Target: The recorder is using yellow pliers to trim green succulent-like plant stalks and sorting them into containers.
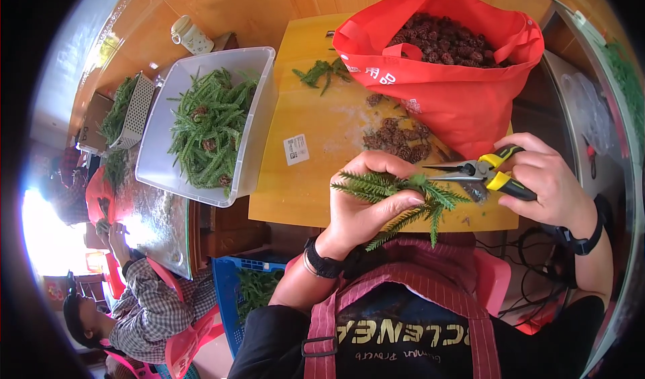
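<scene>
My left hand (pixel 366 207) is closed around a green artificial pine sprig (pixel 383 187), its needled tips fanning out on both sides of the fingers. In my right hand (pixel 547 181) are long-nosed pliers (pixel 487 170) with yellow and black handles. Their jaws look parted and point left, at the sprig beside my left thumb. Whether they touch it I cannot tell. Just beyond my hands, a heap of small brown pine cones (pixel 398 139) lies on the yellow table (pixel 316 191).
A red bag (pixel 450 100) full of pine cones stands at the far right. Left of it are loose sprigs (pixel 322 73), a white label (pixel 295 149) and a clear bin (pixel 252 137) of sprigs with cones. A blue crate (pixel 228 305) sits low left, near a seated co-worker (pixel 151 312).
</scene>
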`<act>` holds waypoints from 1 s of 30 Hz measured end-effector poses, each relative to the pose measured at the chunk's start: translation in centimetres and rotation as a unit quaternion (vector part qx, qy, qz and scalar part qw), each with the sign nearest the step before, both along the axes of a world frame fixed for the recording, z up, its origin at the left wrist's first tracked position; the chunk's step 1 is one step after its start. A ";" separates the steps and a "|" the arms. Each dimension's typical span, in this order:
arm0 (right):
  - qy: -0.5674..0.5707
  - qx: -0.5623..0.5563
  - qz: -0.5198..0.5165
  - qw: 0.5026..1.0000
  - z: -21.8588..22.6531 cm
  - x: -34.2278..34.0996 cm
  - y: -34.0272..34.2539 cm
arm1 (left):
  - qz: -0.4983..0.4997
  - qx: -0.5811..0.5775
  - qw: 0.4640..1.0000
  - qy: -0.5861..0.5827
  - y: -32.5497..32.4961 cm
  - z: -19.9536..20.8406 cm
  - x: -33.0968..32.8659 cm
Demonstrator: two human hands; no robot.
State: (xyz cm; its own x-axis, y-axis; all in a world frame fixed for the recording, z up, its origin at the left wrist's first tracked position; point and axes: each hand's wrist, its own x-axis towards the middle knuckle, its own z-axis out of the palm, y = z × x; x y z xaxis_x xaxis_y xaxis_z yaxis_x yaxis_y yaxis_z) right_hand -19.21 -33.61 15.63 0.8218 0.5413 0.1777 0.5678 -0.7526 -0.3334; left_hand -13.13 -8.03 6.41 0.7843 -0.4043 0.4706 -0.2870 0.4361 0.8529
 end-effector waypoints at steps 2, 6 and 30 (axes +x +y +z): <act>0.014 0.005 0.020 1.000 -0.2 0.3 -0.1 | 0.005 -0.001 0.994 0.110 0.1 0.4 -0.5; 0.010 0.008 0.024 1.000 -0.6 0.5 0.0 | 0.003 0.012 0.998 0.065 0.2 -0.3 -0.1; 0.048 0.050 0.017 0.997 -0.7 0.9 0.2 | -0.074 -0.062 0.983 0.154 0.1 -1.3 0.2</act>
